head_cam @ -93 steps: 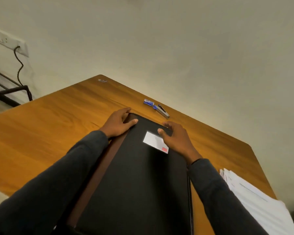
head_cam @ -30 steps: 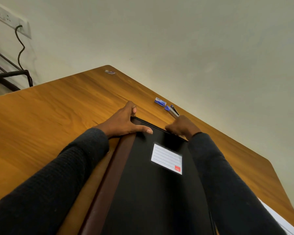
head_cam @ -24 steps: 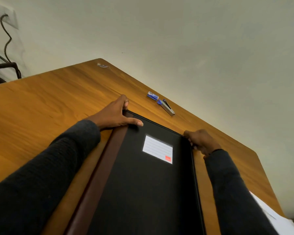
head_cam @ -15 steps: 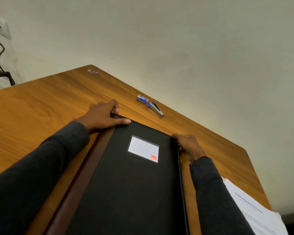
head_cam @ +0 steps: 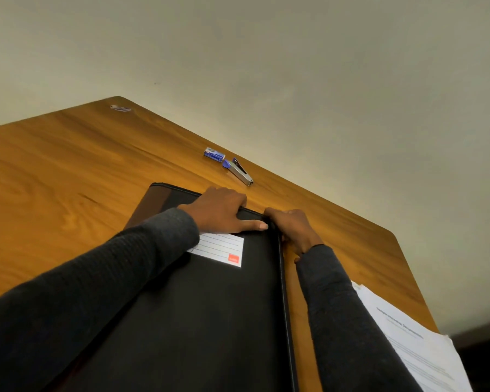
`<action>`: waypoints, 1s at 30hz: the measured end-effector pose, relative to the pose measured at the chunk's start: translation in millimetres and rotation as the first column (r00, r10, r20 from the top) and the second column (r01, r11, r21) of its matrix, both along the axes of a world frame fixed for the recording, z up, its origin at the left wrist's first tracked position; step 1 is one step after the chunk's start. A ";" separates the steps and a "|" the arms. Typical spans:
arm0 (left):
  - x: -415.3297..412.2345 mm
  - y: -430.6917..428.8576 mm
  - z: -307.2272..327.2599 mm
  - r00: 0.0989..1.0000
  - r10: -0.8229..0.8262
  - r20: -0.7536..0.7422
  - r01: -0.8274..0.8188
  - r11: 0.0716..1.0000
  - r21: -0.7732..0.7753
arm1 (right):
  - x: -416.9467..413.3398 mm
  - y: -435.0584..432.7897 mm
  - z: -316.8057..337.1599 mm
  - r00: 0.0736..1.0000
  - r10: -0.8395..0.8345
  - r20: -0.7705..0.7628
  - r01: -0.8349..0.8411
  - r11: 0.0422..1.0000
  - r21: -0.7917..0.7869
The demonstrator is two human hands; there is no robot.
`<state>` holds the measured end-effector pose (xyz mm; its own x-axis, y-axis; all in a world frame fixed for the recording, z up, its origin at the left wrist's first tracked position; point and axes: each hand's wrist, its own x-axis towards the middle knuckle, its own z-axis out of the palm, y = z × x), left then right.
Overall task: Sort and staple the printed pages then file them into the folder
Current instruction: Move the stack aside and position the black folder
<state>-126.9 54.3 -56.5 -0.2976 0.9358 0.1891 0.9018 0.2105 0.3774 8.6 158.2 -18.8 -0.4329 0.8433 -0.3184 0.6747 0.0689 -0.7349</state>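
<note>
Black folder (head_cam: 210,321) with brown spine (head_cam: 153,200) and white blue-lined label (head_cam: 224,248); silver-and-blue stapler (head_cam: 240,172); orange-brown woodgrain table (head_cam: 68,179); white pages (head_cam: 413,343).

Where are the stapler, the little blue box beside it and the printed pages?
stapler (head_cam: 241,175): head view, on the middle of its silver body.
little blue box (head_cam: 214,155): head view, on its top face.
printed pages (head_cam: 408,340): head view, on the white top sheet.
</note>
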 end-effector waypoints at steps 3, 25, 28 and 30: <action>-1.9 1.9 -2.3 0.998 0.001 -0.069 0.003 0.998 0.065 | -8.0 2.2 8.3 0.993 0.020 0.113 -0.018 1.000 -0.019; -9.7 0.9 -2.9 0.999 0.038 0.004 -0.038 0.992 0.118 | 114.9 -77.8 19.8 0.937 0.068 0.343 -0.046 0.996 -0.074; -7.7 -0.4 -3.9 0.998 0.044 -0.036 -0.041 0.995 0.096 | 147.5 -102.9 12.7 0.929 0.099 0.357 -0.080 0.994 -0.068; -2.1 -4.3 -2.5 0.997 0.056 -0.058 -0.050 0.995 0.089 | 165.1 -117.0 4.6 0.940 0.076 0.332 -0.074 0.997 -0.018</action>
<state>-129.0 50.0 -59.0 -0.3319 0.8980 0.2889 0.9118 0.2269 0.3422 173.7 41.2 -14.2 -0.3635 0.8105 -0.4594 0.8737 0.1256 -0.4699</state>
